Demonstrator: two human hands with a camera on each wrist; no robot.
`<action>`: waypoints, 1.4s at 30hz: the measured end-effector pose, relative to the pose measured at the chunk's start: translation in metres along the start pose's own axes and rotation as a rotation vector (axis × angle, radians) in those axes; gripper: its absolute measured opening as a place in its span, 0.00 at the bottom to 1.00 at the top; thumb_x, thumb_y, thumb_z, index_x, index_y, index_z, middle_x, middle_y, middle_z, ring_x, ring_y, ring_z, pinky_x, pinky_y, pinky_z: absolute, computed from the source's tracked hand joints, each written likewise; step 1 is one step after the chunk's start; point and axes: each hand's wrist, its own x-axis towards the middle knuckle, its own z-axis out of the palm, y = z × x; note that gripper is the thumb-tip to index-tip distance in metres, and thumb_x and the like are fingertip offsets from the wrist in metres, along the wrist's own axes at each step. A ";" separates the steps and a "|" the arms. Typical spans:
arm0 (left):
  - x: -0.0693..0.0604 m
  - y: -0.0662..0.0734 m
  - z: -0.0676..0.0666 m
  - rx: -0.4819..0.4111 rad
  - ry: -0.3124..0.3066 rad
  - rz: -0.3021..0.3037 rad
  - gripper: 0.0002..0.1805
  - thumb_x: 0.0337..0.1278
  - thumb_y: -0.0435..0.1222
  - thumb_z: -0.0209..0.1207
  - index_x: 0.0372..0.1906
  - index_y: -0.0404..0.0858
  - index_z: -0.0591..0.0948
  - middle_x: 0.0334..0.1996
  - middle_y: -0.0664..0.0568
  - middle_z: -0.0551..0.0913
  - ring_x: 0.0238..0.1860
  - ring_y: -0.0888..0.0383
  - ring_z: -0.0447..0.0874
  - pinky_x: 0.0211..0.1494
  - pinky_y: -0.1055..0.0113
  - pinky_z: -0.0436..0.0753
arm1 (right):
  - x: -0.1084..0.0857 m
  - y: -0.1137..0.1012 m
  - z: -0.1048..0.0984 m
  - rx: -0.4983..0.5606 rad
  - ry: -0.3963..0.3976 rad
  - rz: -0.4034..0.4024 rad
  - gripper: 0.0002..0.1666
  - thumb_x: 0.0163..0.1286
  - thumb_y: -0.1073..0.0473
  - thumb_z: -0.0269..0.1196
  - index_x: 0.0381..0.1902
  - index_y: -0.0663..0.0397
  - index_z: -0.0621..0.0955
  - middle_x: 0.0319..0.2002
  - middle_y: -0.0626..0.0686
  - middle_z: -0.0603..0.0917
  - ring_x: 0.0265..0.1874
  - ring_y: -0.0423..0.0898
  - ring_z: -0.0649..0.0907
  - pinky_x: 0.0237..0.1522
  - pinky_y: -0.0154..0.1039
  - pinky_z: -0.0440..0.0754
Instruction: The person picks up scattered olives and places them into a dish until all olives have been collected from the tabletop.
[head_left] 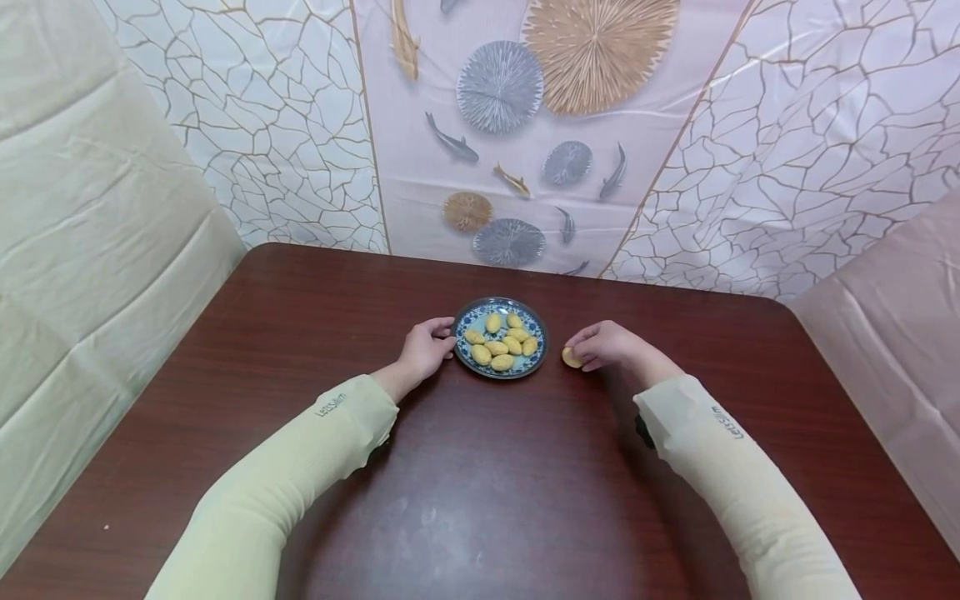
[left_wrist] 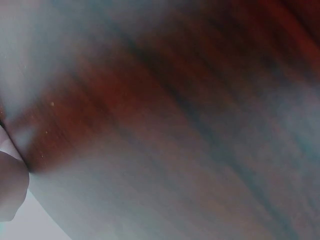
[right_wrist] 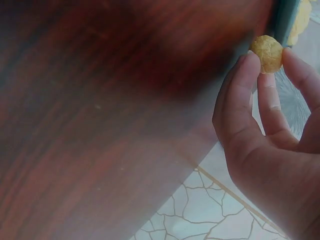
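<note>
A round plate [head_left: 472,370] with a blue floral pattern and dark rim holds several yellow egg-shaped pieces [head_left: 502,362]; whether they are fruit or sweets I cannot tell. My left hand [head_left: 426,348] touches the plate's left rim with fingertips and thumb, slightly spread. Only a bit of that hand [left_wrist: 12,187] enters the left wrist view. Right of the plate, my right hand [head_left: 611,343] pinches a similar yellow egg-shaped piece [right_wrist: 268,54] between thumb and fingers. Its surface looks rough and mottled. In the head view that piece is close to the tabletop.
The dark reddish-brown table [head_left: 480,483] has rounded far corners. Behind it hangs a patterned cloth backdrop [head_left: 420,217] with fish and round motifs. Pale cloth walls [head_left: 67,250] stand at both sides. A tiny white speck [head_left: 107,527] lies at the left front.
</note>
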 end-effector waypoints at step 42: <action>0.001 0.000 -0.001 0.001 0.008 0.019 0.22 0.61 0.26 0.52 0.61 0.31 0.71 0.50 0.35 0.76 0.40 0.52 0.80 0.41 0.68 0.86 | 0.036 -0.089 0.041 0.225 0.089 -0.105 0.23 0.63 0.67 0.60 0.55 0.74 0.74 0.21 0.45 0.81 0.25 0.38 0.82 0.58 0.52 0.78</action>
